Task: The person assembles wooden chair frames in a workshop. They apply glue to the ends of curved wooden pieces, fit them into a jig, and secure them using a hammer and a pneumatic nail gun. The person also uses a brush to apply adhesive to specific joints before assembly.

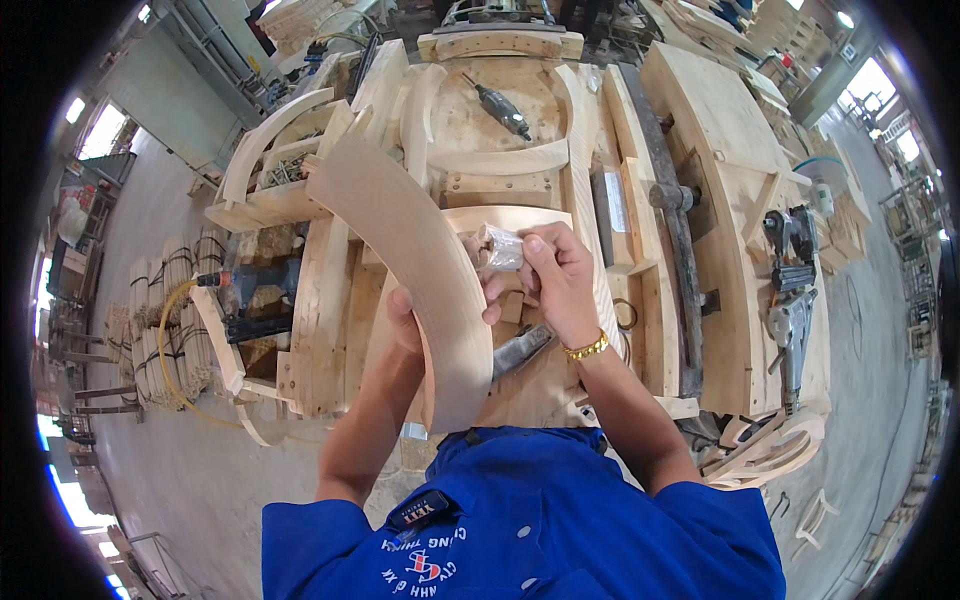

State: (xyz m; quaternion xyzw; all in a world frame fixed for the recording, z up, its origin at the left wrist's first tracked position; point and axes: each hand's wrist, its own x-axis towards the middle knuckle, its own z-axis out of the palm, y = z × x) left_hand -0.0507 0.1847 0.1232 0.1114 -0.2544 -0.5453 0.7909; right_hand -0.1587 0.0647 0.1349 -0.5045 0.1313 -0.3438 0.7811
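Workbench [455, 105] beneath, a curved board [428, 265] slants lengthwise toward far left.

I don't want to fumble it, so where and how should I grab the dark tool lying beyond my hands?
Grip the dark tool around its thick middle, probably from above: it lies on the board, slim tip pointing away to the left, and a curved wood piece lies across the near side.

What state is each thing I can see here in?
Curved wooden board: held tilted, left hand gripping it.
Clear plastic wrap: crinkled, held by right hand.
Dark power tool: lying down, unheld.
Gold bracelet: worn.
Stick bundles: tied.
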